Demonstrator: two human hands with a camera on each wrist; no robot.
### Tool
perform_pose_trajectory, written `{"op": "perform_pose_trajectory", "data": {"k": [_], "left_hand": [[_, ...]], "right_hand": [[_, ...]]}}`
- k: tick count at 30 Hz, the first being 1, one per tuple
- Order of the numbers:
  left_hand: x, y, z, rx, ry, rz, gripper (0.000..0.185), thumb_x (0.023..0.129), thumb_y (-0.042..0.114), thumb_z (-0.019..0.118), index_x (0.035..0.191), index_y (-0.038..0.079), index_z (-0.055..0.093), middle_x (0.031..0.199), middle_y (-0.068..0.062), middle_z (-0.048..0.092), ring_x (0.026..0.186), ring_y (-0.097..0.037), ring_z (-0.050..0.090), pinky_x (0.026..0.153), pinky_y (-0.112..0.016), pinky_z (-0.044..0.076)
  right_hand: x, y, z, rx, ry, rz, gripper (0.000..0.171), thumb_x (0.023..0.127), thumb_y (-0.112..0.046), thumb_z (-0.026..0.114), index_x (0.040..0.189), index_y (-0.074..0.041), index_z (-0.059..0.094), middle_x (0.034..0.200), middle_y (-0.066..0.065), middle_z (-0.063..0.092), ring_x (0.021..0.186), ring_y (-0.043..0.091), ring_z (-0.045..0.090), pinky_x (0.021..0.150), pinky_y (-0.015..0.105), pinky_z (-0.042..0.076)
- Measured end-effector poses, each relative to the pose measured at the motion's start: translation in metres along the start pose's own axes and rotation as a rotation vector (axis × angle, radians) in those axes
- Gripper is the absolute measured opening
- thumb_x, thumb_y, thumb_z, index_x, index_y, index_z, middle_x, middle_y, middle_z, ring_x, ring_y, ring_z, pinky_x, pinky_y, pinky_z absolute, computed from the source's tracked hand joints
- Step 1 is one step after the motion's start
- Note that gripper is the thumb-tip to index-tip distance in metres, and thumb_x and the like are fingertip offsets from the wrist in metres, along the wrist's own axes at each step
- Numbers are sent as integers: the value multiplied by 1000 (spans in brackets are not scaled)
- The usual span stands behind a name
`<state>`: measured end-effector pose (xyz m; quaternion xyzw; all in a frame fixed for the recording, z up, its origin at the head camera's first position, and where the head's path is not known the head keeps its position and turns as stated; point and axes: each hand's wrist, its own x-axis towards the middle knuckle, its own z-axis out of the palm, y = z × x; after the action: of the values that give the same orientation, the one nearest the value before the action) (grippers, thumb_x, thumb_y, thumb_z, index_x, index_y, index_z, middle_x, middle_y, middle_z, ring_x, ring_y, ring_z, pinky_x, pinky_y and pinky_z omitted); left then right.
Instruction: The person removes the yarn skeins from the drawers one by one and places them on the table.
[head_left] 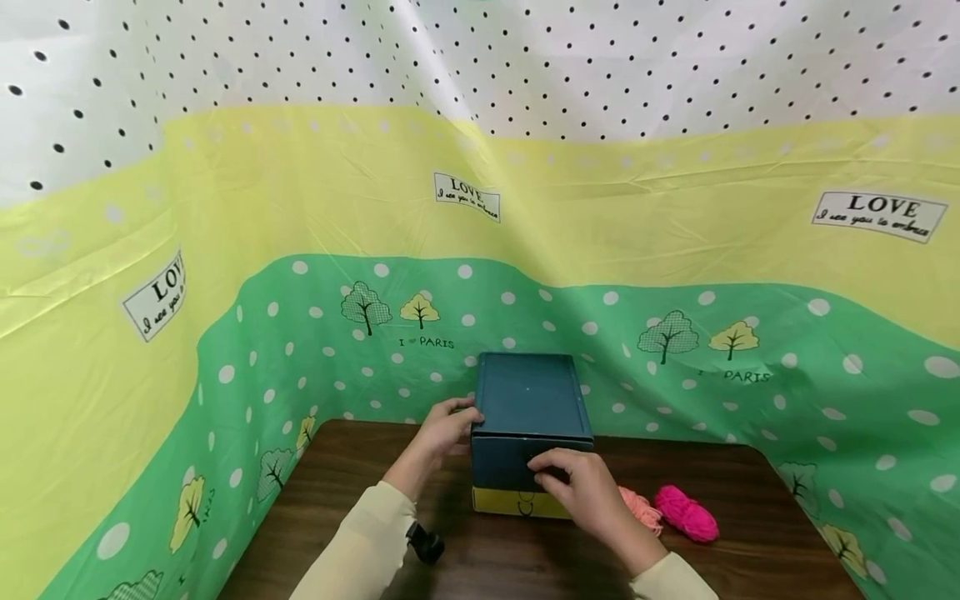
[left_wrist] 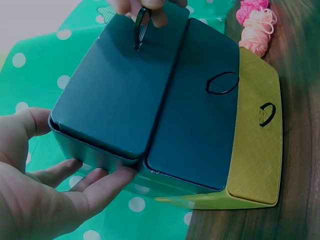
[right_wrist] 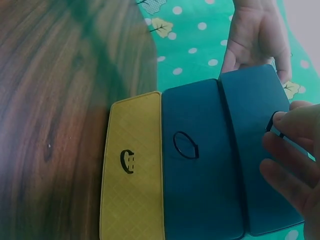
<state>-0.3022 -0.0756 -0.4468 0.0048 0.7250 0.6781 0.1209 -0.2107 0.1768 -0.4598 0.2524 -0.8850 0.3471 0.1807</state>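
Head view, cloth (head_left: 525, 233): a yellow, green and dotted sheet is hanging round the back and both sides of the table.
Table (head_left: 750, 550): dark wood, carrying everything.
Drawer box (head_left: 528, 396): sitting at the back middle of the table, two dark teal drawers stacked over a yellow drawer (right_wrist: 132, 165), each front carrying a ring handle.
Left hand (head_left: 446, 427): lying against the box's left side, fingers straight, palm steadying the top drawer (left_wrist: 117, 85).
Right hand (head_left: 581, 487): working at the box's front, fingertips pinching the top drawer's ring (left_wrist: 141, 27).
Pink yarn (head_left: 686, 512): resting on the table just right of the box.
Peach yarn (head_left: 643, 508): lying between the pink yarn and the box.
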Motion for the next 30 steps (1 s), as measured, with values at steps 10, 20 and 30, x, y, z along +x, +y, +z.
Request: {"op": "perform_pose_trajectory", "data": {"k": [10,20,30], "left_hand": [[-4,-3,4,-22,-19,27,64,94,25,68,153,7,48,128,-18,61,103,-26,64,84,-44,61],[-6,-1,2,-24,-21,44,64,95,25,67,153,6,47,131,-19,58,103,-26,62,84,-46,61],[-5,-3,4,-28,-21,29,64,95,25,67,153,8,47,125,-17,59,99,-24,60,82,-43,61]], "right_hand": [[6,3,3,19,9,57,22,86,-6,82,102,-21,80,104,-12,76,100,13,73,83,33,61],[-6,8,-1,96,88,97,23,84,-5,84,101,-20,79,99,-11,72,81,2,64,65,23,55],[-24,27,3,127,6,242,21,85,-16,84,105,-22,79,89,-12,72,75,1,64,63,24,54]]}}
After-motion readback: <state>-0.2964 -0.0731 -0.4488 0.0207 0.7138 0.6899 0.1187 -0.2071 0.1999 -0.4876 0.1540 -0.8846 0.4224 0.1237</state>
